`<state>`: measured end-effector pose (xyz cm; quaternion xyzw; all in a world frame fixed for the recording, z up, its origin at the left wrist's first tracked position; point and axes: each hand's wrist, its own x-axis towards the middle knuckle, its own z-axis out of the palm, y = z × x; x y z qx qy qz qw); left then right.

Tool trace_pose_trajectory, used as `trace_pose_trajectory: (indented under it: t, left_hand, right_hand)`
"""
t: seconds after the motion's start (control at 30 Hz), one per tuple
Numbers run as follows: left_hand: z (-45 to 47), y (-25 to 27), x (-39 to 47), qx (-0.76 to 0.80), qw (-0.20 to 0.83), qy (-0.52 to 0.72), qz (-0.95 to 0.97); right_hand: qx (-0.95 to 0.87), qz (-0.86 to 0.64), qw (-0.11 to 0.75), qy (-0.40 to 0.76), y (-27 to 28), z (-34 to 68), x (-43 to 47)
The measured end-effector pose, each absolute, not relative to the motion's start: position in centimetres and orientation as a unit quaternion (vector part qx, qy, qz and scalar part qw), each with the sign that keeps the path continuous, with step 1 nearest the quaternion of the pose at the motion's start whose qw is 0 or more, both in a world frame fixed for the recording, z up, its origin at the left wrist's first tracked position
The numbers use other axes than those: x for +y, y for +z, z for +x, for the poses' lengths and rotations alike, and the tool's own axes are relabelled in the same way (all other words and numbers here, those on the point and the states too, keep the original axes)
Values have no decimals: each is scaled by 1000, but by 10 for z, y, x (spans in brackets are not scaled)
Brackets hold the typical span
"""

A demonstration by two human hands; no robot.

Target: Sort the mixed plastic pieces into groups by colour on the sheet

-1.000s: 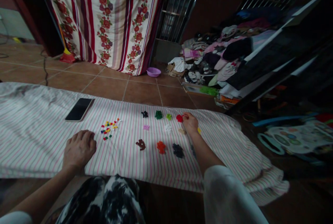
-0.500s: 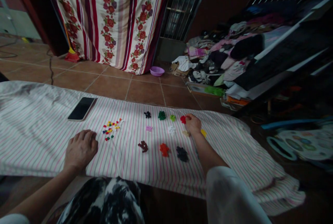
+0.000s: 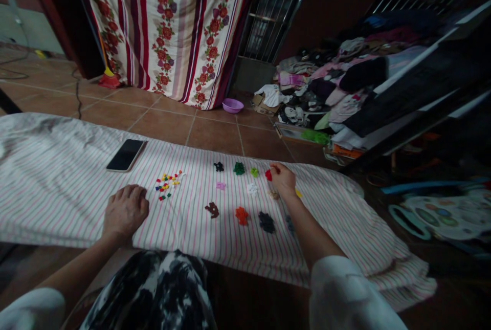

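My right hand [image 3: 284, 180] is over the far right of the cloth, thumb and fingers pinched together beside a small red pile [image 3: 268, 174]. Whatever may be between the fingertips is too small to make out. Near that hand are a tan pile [image 3: 273, 194] and a yellow pile [image 3: 298, 193], the latter partly behind the wrist. My left hand [image 3: 126, 211] rests palm down on the cloth, fingers stretched out. Just right of it lie scattered mixed-colour small pieces [image 3: 168, 183].
Small piles sorted by colour sit mid-cloth, among them black [image 3: 218, 167], dark green [image 3: 239, 168], orange [image 3: 241, 215] and dark grey [image 3: 266, 222]. A phone [image 3: 126, 155] lies at the left on the striped cloth [image 3: 69, 176]. A purple basin [image 3: 232, 106] stands on the floor beyond.
The camera view has shifted slightly. My right fingertips sit a little higher beside the red pile, still pinched. My left hand stays flat on the cloth.
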<state>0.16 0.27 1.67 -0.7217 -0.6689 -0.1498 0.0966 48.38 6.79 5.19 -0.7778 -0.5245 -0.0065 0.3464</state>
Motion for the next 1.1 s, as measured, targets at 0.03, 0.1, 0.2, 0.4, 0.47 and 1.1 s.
trace_pose_trajectory:
  t: [0.03, 0.1, 0.2, 0.4, 0.47, 1.1]
  left_hand:
    - [2, 16, 3, -668, 96, -153, -722]
    - [1, 16, 3, -667, 97, -162, -720]
    - [1, 14, 4, -666, 98, -174, -719]
    - [2, 16, 4, -661, 90, -189, -720]
    - [2, 17, 3, -660, 87, -197, -720]
    - [3, 16, 5, -653, 75, -211, -724]
  right_hand:
    - [-538, -767, 349, -3, 55, 476, 69]
    - [-569, -742, 354, 9, 62, 454, 70]
    - [-624, -689, 364, 45, 69, 413, 71]
    - [-733, -558, 355, 162, 58, 315, 57]
    - [-750, -537, 329, 201, 48, 287, 51]
    - [-718, -622, 270, 159, 1, 206, 89]
